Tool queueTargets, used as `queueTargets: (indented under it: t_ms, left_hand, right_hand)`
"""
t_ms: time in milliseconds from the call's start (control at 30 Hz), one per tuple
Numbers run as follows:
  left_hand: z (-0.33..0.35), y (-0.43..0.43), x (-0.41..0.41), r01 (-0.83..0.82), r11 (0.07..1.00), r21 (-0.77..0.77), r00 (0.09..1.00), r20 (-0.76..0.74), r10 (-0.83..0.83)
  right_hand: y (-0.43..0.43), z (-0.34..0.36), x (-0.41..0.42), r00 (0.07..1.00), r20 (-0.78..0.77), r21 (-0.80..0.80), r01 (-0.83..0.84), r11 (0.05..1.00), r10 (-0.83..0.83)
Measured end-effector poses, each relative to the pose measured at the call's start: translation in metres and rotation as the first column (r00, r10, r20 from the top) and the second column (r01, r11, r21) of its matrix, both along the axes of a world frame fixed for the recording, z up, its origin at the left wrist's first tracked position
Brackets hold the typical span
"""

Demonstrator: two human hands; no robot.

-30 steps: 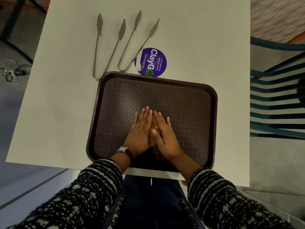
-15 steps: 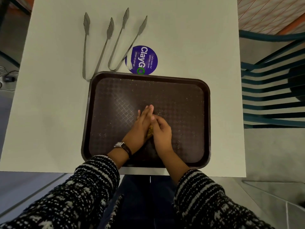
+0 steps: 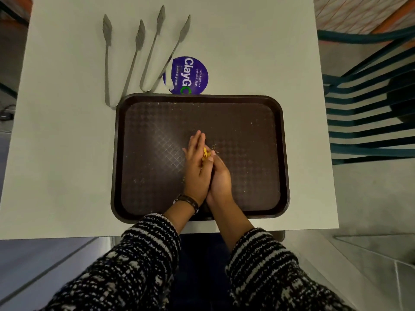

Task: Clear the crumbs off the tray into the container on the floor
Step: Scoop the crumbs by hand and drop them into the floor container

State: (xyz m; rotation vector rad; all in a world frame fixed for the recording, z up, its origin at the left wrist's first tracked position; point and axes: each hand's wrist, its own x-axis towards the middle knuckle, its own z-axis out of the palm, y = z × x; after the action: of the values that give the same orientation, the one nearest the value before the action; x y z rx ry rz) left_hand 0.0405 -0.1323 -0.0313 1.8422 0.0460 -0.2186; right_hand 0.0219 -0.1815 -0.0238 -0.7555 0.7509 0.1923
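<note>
We find the left hand [image 3: 195, 169] and right hand [image 3: 219, 176] pressed together, cupped closed on yellow crumbs [image 3: 205, 154], above the brown tray [image 3: 280, 153].

Person, head view: two bare hands, left hand [image 3: 195, 173] and right hand [image 3: 221, 178]. Both arms in black-and-white flecked knitted sleeves [image 3: 143, 250] with horizontal stripe bands, cuffs pushed back from the wrists. Dark-strapped wristwatch with small metal case [image 3: 186, 202] on left wrist; dark navy trousers [image 3: 202, 265] below
</note>
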Motion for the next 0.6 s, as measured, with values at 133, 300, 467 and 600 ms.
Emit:
queueTargets:
  t_ms: [133,300,467,600]
  left_hand:
    - [0.006,-0.001,-0.002,-0.078,0.988,-0.135,0.995,-0.077,0.068]
    - [0.029,-0.001,0.0,-0.272,0.873,-0.406,0.945,-0.284,0.163]
    - [0.049,-0.005,0.002,-0.386,0.793,-0.47,0.908,-0.345,0.237]
    - [0.07,-0.021,-0.005,-0.367,0.772,-0.519,0.924,-0.298,0.239]
  right_hand:
    - [0.003,0.005,-0.001,0.999,-0.047,0.027,0.006,1.0,-0.005]
    - [0.0,0.027,-0.001,0.998,-0.064,-0.013,-0.015,1.0,0.014]
    - [-0.003,0.058,0.001,0.999,0.019,0.083,0.026,0.996,-0.028]
    - [-0.016,0.074,-0.006,0.997,0.04,0.076,0.068,0.995,-0.071]
